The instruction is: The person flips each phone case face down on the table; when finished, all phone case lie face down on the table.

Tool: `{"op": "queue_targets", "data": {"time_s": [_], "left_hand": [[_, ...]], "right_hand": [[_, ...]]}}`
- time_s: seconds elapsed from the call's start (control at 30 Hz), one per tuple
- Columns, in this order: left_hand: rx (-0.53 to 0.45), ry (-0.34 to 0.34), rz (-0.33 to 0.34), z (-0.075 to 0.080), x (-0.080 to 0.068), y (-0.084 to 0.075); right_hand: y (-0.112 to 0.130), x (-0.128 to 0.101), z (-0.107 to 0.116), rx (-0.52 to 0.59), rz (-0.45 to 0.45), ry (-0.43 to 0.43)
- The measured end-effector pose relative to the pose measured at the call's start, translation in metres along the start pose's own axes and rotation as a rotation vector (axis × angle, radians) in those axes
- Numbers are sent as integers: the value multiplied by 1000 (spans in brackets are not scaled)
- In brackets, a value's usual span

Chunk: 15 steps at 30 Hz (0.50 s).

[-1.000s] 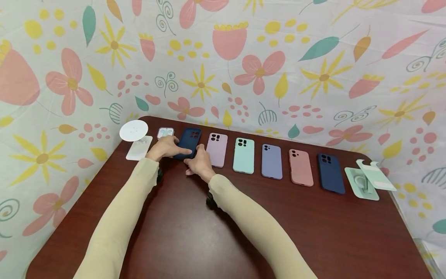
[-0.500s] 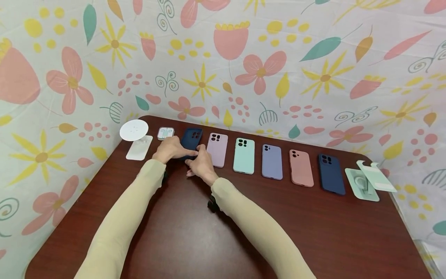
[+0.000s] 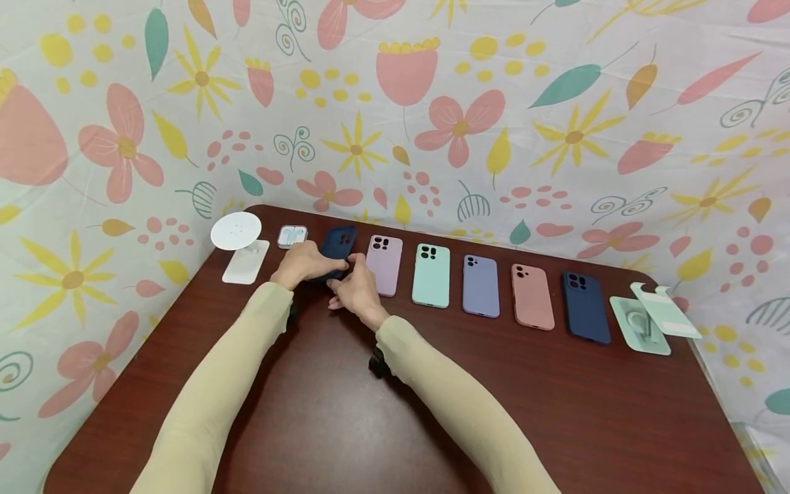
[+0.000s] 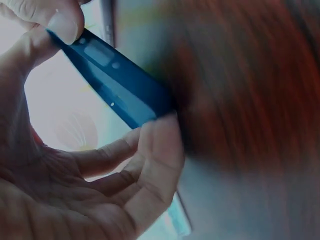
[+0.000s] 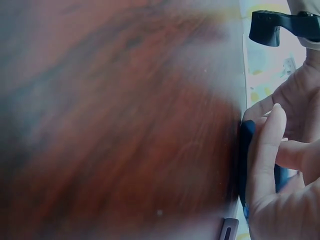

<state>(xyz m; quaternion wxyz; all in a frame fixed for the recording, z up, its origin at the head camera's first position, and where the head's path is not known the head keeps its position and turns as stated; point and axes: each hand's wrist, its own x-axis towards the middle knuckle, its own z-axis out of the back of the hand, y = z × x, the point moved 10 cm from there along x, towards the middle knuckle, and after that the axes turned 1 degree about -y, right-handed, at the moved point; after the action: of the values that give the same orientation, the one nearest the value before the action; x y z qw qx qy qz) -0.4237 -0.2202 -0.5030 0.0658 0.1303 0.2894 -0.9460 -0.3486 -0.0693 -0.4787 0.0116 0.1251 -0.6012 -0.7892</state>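
both hands, left hand (image 3: 304, 263) and right hand (image 3: 356, 288), grip the navy phone case (image 3: 338, 245), tilted off the table (image 3: 345, 412).

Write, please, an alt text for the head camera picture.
Both hands, left and right, grip a dark blue silicone phone case at the left end of a row of coloured phone cases on a dark brown wooden table. Floral fabric hangs behind.

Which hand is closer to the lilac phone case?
The right. The right hand lies just beside the lilac case, at its left edge, fingers on the navy case. The left hand grips that navy case from its far side, farther away.
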Motion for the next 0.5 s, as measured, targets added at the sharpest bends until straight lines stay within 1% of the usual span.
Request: {"op": "queue_targets", "data": {"time_s": [0.13,0.2,0.23,0.33,0.4,0.5], "left_hand": [[-235,62,-4,8,-32,-16],[-349,96,4,9,-44,-19],[-390,114,0,9,-47,-20],[-471,170,-15,5,-48,-20],[-507,201,-21,3,-47,-20],[-546,229,-24,3,-46,-18]], "right_hand": [[-1,1,0,48,13,-5],[-2,2,0,52,14,-5],[-2,2,0,46,16,-4],[-2,2,1,24,13,0],[-3,2,0,17,0,8],[-5,1,0,14,-24,20]]}}
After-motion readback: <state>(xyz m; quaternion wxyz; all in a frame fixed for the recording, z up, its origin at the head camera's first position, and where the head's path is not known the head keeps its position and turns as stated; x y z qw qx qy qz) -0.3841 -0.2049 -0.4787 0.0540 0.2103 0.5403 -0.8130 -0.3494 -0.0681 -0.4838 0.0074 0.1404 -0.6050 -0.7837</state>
